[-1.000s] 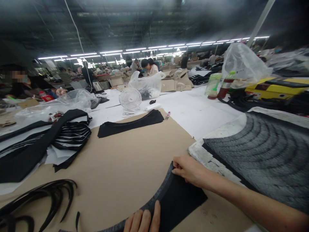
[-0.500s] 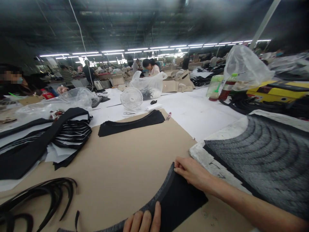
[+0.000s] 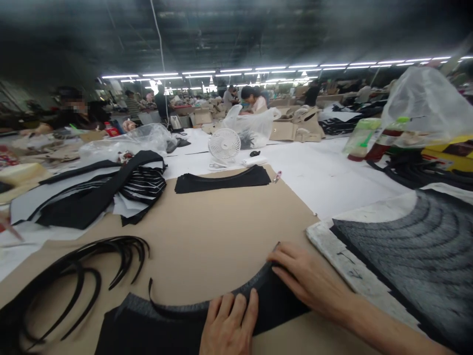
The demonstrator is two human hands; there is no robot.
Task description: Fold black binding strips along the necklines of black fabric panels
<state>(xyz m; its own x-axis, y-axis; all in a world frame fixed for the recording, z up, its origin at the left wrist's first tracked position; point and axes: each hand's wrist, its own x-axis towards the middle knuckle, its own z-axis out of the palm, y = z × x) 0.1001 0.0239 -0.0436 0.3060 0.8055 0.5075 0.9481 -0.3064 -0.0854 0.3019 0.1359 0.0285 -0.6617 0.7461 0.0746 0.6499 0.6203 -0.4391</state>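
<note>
A black fabric piece (image 3: 148, 328) with a curved, greyish upper edge lies on the tan board in front of me. My left hand (image 3: 229, 323) rests flat on its middle, fingers stretched out over the curved edge. At the right end of that edge, the bent fingers and thumb of my right hand (image 3: 301, 276) grip the fabric. A narrow black strip (image 3: 166, 311) runs along the curve left of my left hand, with its free end sticking up. More black strips (image 3: 79, 276) lie in loose curls at the left.
A stack of curved black pieces (image 3: 225, 180) lies at the board's far edge, beside small pink-handled snips (image 3: 278, 176). Grey-coated black pieces (image 3: 410, 246) fan out at right on a whitish slab (image 3: 332, 246). Beyond stand a white fan (image 3: 224, 144) and bottles (image 3: 386, 140). Other people sit farther off.
My view has swung left, showing more of the fabric's left end. My left hand has flattened farther onto the fabric. The right hand stays at the right end, its fingers now laid over the edge.
</note>
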